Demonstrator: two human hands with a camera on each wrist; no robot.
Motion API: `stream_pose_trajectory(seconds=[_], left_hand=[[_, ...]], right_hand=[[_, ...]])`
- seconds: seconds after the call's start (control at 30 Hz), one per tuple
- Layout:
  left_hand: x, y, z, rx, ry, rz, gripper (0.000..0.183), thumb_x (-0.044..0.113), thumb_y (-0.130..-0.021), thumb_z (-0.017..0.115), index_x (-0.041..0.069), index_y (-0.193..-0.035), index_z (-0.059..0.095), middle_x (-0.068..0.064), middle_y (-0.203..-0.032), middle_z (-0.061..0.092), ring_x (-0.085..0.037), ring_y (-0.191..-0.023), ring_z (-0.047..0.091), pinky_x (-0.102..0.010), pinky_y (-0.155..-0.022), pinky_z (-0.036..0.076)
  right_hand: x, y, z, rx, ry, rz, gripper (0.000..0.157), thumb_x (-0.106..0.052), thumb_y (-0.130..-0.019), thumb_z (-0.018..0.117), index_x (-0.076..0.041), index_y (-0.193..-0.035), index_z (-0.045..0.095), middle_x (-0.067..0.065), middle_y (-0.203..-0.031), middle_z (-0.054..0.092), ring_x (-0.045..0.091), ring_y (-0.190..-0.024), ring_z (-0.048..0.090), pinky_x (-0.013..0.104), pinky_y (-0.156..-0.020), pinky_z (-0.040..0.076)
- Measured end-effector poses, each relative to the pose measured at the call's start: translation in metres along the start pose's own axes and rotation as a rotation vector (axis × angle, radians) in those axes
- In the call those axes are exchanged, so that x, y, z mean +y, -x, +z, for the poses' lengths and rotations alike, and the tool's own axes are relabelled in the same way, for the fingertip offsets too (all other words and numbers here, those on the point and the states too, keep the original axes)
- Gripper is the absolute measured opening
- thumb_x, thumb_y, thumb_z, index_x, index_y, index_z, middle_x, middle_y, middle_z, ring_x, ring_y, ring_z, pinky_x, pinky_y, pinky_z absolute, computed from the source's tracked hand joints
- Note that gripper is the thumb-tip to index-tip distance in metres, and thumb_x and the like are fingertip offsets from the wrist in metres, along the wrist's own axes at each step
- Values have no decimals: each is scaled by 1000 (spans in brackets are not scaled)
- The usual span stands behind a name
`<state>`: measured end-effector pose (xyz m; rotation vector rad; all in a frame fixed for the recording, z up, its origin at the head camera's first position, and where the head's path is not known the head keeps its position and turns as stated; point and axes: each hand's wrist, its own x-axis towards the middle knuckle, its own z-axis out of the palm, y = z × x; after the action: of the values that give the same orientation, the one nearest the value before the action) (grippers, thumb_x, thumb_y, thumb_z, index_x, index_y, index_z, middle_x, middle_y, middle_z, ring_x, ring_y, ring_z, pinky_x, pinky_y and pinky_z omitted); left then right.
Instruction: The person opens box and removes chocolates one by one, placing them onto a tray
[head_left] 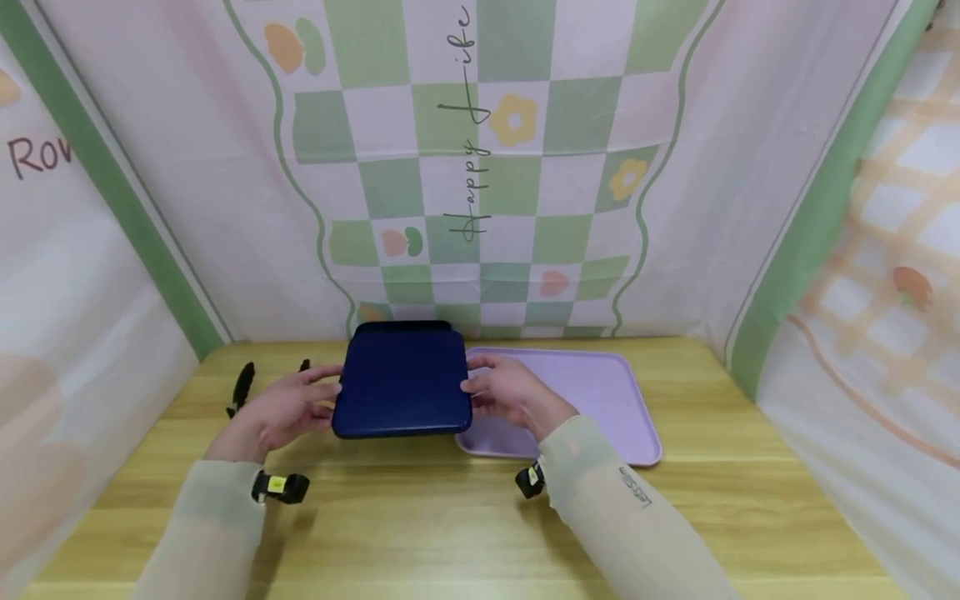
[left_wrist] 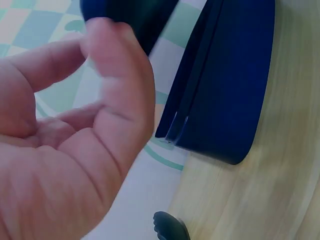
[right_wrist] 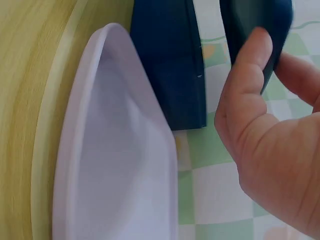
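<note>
Both hands hold a flat dark blue lid (head_left: pixel 405 379) by its opposite sides. On its left edge are the thumb and fingers of my left hand (head_left: pixel 296 408), while my right hand (head_left: pixel 510 392) grips the right edge. Under the lid, a deeper dark blue box (left_wrist: pixel 230 85) stands on the table. A gap separates lid and box in both wrist views. From above, the lid hides most of the box. The lilac tray (head_left: pixel 577 400) lies flat beside the box, partly beneath my right hand and forearm.
A black, ridged handle-like object (head_left: pixel 242 385) lies on the wood-grain table (head_left: pixel 420 533) at the left. The tip of another black object (head_left: pixel 304 365) shows behind my left hand. A patterned curtain (head_left: pixel 517 192) hangs along the table's back edge, with more fabric on both sides.
</note>
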<state>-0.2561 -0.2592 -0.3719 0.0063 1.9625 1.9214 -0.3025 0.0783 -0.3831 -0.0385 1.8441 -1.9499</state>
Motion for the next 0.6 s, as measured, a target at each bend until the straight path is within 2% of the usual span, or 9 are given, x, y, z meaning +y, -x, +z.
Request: stream_pose_trajectory(seconds=[0.13, 0.27, 0.43, 0.53, 0.6], left_hand=[[-3, 3, -1, -3, 13, 3, 65, 9, -102, 56, 8, -158, 22, -9, -95, 62, -20, -74, 64, -36, -72, 56], [-7, 7, -1, 7, -9, 8, 67, 7, -100, 59, 11, -158, 25, -10, -92, 61, -22, -76, 63, -39, -74, 56], [-13, 16, 2, 20, -66, 25, 70, 5, -98, 61, 13, -158, 26, -13, -95, 59, -26, -80, 62, -49, -80, 55], [-16, 26, 4, 27, -98, 27, 72, 4, -97, 62, 12, -158, 24, -14, -98, 61, -29, -82, 61, -52, -80, 55], [-19, 33, 6, 36, -106, 21, 73, 3, -96, 62, 11, -158, 24, -15, -99, 62, -29, -82, 62, -52, -78, 55]], right_hand=[[-2, 9, 2, -34, 31, 8, 47, 5, -90, 65, -3, -132, 46, 17, -91, 64, 29, -71, 64, 44, -68, 57], [-4, 17, 6, -40, 92, 1, 36, 4, -89, 64, -1, -120, 46, 16, -89, 61, 30, -68, 64, 45, -67, 58], [-4, 28, 9, -21, 220, -39, 23, 5, -89, 64, 3, -106, 48, 19, -90, 60, 29, -67, 65, 42, -64, 59], [-2, 38, 13, -30, 292, -60, 27, 6, -88, 66, 6, -107, 47, 20, -88, 63, 28, -66, 65, 41, -63, 59], [-1, 45, 17, -38, 337, -69, 34, 5, -87, 67, 6, -114, 46, 19, -86, 64, 27, -65, 66, 41, -63, 59]])
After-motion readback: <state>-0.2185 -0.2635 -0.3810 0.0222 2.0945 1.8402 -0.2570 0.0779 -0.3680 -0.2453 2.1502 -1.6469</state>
